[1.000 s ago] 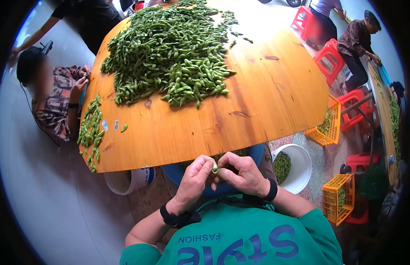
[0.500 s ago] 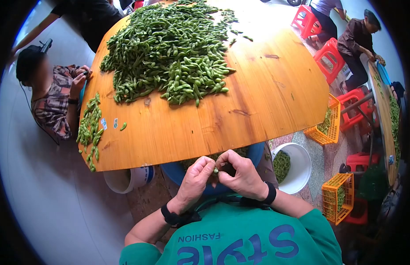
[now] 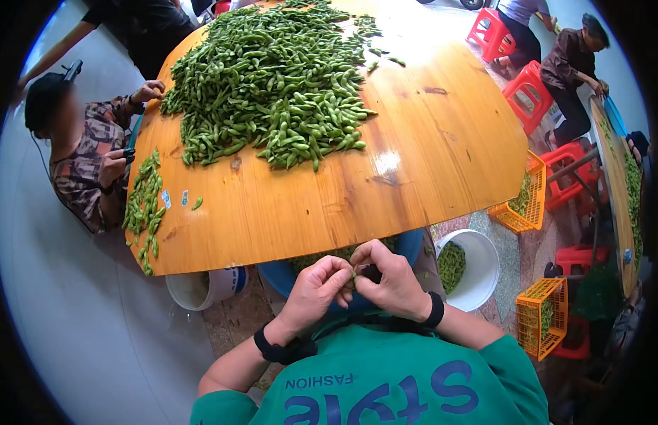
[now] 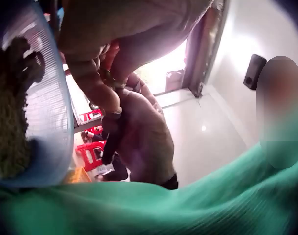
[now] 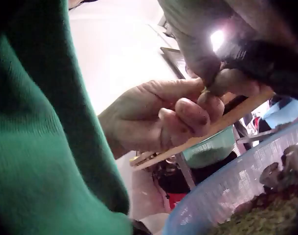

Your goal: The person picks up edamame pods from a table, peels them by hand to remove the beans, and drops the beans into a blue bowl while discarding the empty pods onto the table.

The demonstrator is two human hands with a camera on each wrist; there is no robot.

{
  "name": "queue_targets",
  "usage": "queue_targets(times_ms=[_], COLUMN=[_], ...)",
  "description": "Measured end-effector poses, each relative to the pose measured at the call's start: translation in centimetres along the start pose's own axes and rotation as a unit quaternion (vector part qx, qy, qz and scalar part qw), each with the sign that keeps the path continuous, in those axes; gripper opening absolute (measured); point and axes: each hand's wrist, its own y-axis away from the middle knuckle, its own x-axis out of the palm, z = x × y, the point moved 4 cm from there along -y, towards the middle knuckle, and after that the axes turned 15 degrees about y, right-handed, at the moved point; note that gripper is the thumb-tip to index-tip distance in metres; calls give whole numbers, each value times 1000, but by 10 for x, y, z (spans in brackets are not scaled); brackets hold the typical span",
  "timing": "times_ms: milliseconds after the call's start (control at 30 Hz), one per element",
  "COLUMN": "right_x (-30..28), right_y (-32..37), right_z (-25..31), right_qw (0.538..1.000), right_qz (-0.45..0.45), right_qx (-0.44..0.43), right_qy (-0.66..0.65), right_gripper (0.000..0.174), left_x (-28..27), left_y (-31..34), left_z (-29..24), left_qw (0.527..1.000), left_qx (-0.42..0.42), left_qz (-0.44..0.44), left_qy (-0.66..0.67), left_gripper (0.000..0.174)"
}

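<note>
Both hands meet over a blue basin (image 3: 412, 248) at the table's near edge, in front of a green shirt. The left hand (image 3: 311, 290) pinches a small green soybean pod (image 3: 353, 278) between thumb and forefinger. From the other side, the right hand (image 3: 394, 283) grips the same pod with thumb and fingertips. Something black (image 5: 266, 63) lies along the right hand's fingers in the right wrist view. Most of the pod is hidden by fingertips. Beyond the hands, a large heap of green pods (image 3: 258, 92) covers the back of the wooden table (image 3: 428, 163).
A smaller pile of pods (image 3: 146, 205) lies on the table's left, beside a seated person (image 3: 88, 156). White buckets (image 3: 485, 273) stand on both sides under the table. Right of it are yellow crates (image 3: 538, 319), red stools (image 3: 529, 95) and people at another table.
The two hands stay together, with fingertips shifting slightly around the pod, now more covered. The seated person at left has parted their hands, one reaching to the heap.
</note>
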Motion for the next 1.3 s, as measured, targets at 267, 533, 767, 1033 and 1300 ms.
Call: queue_targets(times_ms=[267,533,767,1033,1300], right_x=[2,6,5,5,0], right_y=[0,0,-2,-2,-1], right_z=[-1,-12,-4,-7,-11], right_qw=[1000,995,1000,999,999], right_qz=[4,50,23,7,46], right_qx=[-15,25,-12,-32,2], right_qy=[-18,-79,-4,37,18], right_gripper=[23,24,23,23,24], left_x=[1,-11,-16,-7,-20], left_y=[-1,-4,-7,-4,-4], left_z=[-9,9,9,-3,1], left_qw=[999,988,992,996,999], left_qx=[28,-80,-100,-64,-19], left_qz=[-13,9,8,-22,-37], left_qy=[-42,131,77,56,-35], left_gripper=[18,22,24,22,21])
